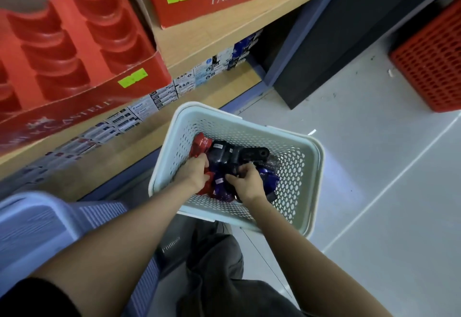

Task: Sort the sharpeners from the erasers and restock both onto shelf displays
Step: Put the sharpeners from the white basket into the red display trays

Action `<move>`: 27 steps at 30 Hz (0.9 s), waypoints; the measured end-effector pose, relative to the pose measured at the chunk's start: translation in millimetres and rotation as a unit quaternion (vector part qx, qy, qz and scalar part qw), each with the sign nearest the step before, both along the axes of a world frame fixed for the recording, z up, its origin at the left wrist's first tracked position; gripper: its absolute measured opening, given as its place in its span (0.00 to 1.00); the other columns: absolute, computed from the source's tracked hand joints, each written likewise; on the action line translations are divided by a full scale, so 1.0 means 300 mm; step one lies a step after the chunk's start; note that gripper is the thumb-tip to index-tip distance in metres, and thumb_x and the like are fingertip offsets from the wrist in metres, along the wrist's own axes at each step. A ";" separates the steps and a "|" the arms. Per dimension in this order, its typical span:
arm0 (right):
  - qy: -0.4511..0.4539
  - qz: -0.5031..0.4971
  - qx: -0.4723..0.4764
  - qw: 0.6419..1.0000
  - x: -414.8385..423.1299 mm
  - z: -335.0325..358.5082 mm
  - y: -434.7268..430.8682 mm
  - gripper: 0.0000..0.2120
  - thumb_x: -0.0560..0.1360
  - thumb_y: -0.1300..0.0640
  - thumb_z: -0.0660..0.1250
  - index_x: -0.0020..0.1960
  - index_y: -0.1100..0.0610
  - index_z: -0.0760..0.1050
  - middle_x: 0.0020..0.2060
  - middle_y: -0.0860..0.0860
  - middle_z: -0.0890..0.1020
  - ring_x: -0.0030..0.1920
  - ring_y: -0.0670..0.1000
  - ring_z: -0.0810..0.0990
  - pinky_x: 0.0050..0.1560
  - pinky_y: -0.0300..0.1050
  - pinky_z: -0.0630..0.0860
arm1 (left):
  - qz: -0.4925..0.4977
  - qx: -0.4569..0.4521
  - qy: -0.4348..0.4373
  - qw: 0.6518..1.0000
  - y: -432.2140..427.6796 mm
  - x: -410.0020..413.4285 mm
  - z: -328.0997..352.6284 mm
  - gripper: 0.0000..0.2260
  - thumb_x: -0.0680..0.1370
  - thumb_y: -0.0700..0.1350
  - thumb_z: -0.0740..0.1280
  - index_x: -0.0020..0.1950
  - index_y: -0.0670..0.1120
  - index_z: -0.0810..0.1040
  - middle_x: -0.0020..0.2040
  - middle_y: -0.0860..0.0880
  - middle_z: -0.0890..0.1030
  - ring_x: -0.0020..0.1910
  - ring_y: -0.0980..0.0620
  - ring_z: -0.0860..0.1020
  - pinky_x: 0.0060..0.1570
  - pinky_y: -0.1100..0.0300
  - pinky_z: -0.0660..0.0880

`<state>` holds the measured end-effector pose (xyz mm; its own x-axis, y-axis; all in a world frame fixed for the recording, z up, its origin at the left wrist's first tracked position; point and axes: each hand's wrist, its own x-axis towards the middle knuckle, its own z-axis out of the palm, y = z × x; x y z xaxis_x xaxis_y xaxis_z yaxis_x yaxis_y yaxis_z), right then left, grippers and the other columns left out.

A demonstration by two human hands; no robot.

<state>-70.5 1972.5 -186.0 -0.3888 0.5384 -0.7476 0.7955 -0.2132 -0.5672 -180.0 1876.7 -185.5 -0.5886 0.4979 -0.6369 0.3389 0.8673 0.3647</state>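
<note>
Both of your hands are down inside the pale perforated plastic basket [294, 172] on the floor, with the heap of stock directly under them, so the reach is already made. Your left hand [197, 174] curls over the red wrapped packets [202, 145]. One of them sits under its palm and more lie just beyond its fingertips. Your right hand [247, 184] has fingers and thumb closed on a dark packet [235, 173] in the middle of the heap. The black wrapped packets [224, 154] lie just past its knuckles, their long sides running across from one hand towards the other. The purple wrapped packets [269, 179] lie to its outer side and under its wrist.

The wrapping hides which packets are sharpeners and which are erasers, so you cannot tell them apart from here.

What matters for the next move is the direction of the lift. The red cardboard display tray with scalloped slots [74, 49] sits on the wooden shelf [199, 42], high up and well out to the left of your left hand. That makes the left hand the nearer one. It can probably rise straight up and outwards, while the right hand would have to cross over it.
</note>
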 end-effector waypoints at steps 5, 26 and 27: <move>0.102 -0.091 -0.063 0.989 0.035 0.076 0.033 0.14 0.74 0.61 0.70 0.56 0.57 0.69 0.43 0.52 0.75 0.42 0.51 0.77 0.38 0.40 0.76 | 0.158 0.111 -0.060 0.979 -0.012 -0.020 0.050 0.09 0.78 0.40 0.65 0.58 0.42 0.73 0.56 0.44 0.76 0.56 0.45 0.75 0.59 0.52 0.72; 0.382 -0.109 -0.146 0.906 -0.043 0.658 -0.003 0.08 0.77 0.60 0.65 0.55 0.60 0.73 0.48 0.60 0.83 0.48 0.60 0.83 0.43 0.48 0.81 | 0.346 0.395 -0.359 0.771 -0.202 -0.006 0.746 0.14 0.77 0.32 0.59 0.63 0.35 0.73 0.54 0.39 0.79 0.47 0.48 0.79 0.43 0.63 0.79; 0.391 -0.103 -0.141 0.904 -0.054 0.690 -0.010 0.05 0.77 0.61 0.65 0.52 0.59 0.72 0.44 0.57 0.84 0.45 0.57 0.83 0.40 0.46 0.80 | 0.337 0.407 -0.347 0.775 -0.224 -0.007 0.769 0.17 0.76 0.32 0.62 0.65 0.36 0.72 0.57 0.38 0.79 0.52 0.46 0.79 0.49 0.61 0.79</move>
